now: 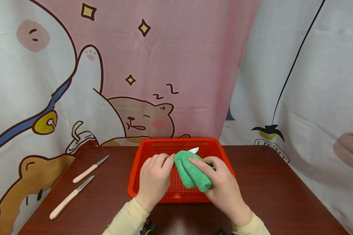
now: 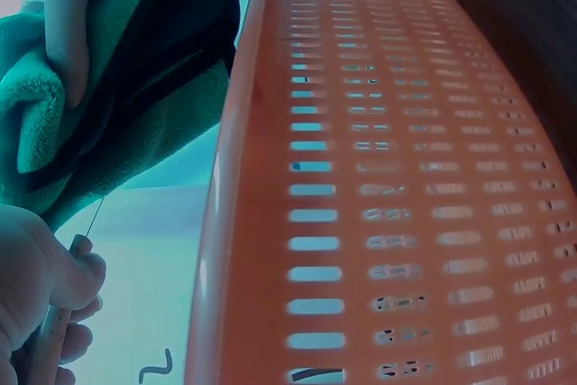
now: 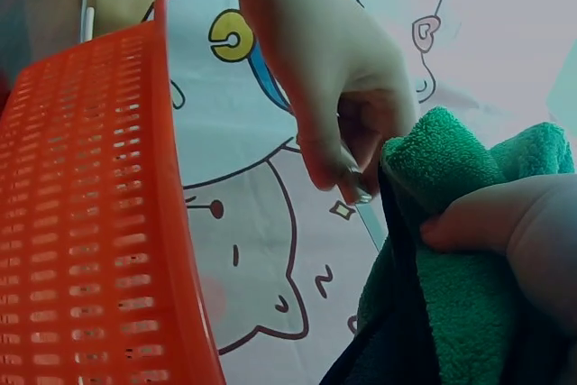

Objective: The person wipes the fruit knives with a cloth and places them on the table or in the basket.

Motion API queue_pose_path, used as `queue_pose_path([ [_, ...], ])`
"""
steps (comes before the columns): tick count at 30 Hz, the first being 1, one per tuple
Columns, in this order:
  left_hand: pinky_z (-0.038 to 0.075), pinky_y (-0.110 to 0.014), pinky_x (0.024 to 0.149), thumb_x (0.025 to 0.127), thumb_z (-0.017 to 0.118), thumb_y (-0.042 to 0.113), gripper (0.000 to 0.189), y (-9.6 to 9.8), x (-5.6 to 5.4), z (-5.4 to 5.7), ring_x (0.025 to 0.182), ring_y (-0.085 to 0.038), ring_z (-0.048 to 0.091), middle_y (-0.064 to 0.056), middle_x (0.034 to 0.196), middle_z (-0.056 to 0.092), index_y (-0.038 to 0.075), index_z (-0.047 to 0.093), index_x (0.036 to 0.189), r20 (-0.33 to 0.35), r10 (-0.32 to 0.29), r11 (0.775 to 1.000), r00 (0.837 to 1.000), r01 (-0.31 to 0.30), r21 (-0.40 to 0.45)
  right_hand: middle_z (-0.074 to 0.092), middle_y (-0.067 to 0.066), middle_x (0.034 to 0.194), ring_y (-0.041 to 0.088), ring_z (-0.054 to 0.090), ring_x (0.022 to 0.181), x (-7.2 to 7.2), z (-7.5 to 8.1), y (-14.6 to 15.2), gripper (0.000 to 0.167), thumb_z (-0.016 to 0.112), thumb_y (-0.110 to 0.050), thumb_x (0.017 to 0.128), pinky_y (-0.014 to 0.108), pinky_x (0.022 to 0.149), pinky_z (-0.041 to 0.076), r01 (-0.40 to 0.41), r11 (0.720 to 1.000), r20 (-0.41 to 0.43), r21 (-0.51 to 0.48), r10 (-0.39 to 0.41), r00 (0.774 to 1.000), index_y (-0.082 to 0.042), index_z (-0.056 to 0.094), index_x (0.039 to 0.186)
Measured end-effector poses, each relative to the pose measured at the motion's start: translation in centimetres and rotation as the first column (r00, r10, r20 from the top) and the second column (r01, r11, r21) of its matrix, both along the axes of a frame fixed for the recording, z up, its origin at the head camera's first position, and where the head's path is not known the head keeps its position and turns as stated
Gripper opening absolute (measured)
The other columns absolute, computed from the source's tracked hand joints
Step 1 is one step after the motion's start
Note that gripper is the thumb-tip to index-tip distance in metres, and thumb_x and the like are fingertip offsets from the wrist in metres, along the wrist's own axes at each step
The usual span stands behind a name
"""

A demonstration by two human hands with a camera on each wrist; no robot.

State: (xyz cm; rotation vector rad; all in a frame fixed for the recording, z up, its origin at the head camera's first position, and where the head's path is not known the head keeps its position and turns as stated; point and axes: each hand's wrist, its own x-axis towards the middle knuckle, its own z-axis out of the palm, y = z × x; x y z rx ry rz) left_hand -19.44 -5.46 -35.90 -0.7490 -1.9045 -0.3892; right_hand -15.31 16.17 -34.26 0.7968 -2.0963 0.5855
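Over the red basket, my left hand (image 1: 155, 174) grips a knife by its pale wooden handle (image 2: 56, 335), fingers curled round it. A folded green cloth (image 1: 191, 169) is in my right hand (image 1: 223, 184), thumb pressing on top of it. The cloth lies across the knife blade (image 1: 194, 150), whose tip sticks out beyond the far side. In the right wrist view the green cloth (image 3: 451, 295) hides most of the blade, and the left hand (image 3: 347, 87) is close beside it.
The red perforated basket (image 1: 180, 197) stands on a dark brown table (image 1: 267, 186) below both hands. At the left lie two knives with pale handles, a farther knife (image 1: 86, 172) and a nearer knife (image 1: 66, 203). A cartoon-printed curtain (image 1: 194, 65) hangs behind the table.
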Motion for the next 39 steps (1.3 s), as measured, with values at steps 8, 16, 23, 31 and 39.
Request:
queue_pose_path([
  [8,0.049,-0.034,0.056,0.085,0.071,0.001,0.016,0.2,0.1,0.1,0.071,-0.024,0.061,-0.008,0.089,0.064,0.004,0.067,0.101,0.005,-0.016,1.0,1.0,0.016,0.021,0.057,0.006,0.106,0.02,0.057,0.093,0.1,-0.2,-0.3,0.089,0.079,0.017,0.056,0.034,0.065,0.053,0.002,1.0,0.025,-0.003,-0.002,1.0,-0.026,0.062,0.133],
  [16,0.051,-0.035,0.06,0.088,0.067,0.001,0.014,0.4,0.5,0.1,0.073,-0.023,0.061,-0.007,0.089,0.064,0.005,0.068,0.101,0.029,-0.072,0.995,0.997,0.07,0.069,0.056,0.006,0.105,0.02,0.057,0.092,0.0,-0.4,-0.3,0.086,0.08,0.014,0.058,0.034,0.064,0.054,0.013,1.0,0.031,-0.003,-0.013,0.999,-0.027,0.063,0.132],
  [23,0.05,-0.034,0.059,0.084,0.076,0.003,0.021,0.5,0.6,0.2,0.072,-0.022,0.061,-0.005,0.088,0.064,0.006,0.07,0.104,0.04,-0.09,0.992,0.995,0.086,0.09,0.056,0.006,0.104,0.019,0.057,0.09,-0.2,-0.5,0.0,0.088,0.08,0.016,0.056,0.034,0.063,0.053,0.025,1.0,0.034,-0.001,-0.025,0.999,-0.028,0.063,0.131],
  [31,0.051,-0.034,0.059,0.085,0.077,0.009,0.022,0.5,0.6,0.3,0.073,-0.022,0.062,-0.005,0.088,0.064,0.006,0.071,0.106,0.038,-0.093,0.991,0.995,0.089,0.096,0.056,0.007,0.104,0.021,0.057,0.093,-0.5,-0.5,0.4,0.092,0.081,0.017,0.053,0.037,0.063,0.054,0.044,0.999,0.045,0.0,-0.044,0.998,-0.028,0.063,0.131],
  [39,0.052,-0.035,0.06,0.086,0.077,0.01,0.025,0.2,0.7,0.1,0.073,-0.023,0.062,-0.006,0.089,0.065,0.005,0.071,0.109,0.038,-0.078,0.993,0.996,0.074,0.097,0.057,0.008,0.104,0.022,0.056,0.093,-0.8,-0.5,1.0,0.097,0.074,0.025,0.049,0.036,0.06,0.052,0.075,0.997,0.041,-0.007,-0.075,0.996,-0.027,0.064,0.13],
])
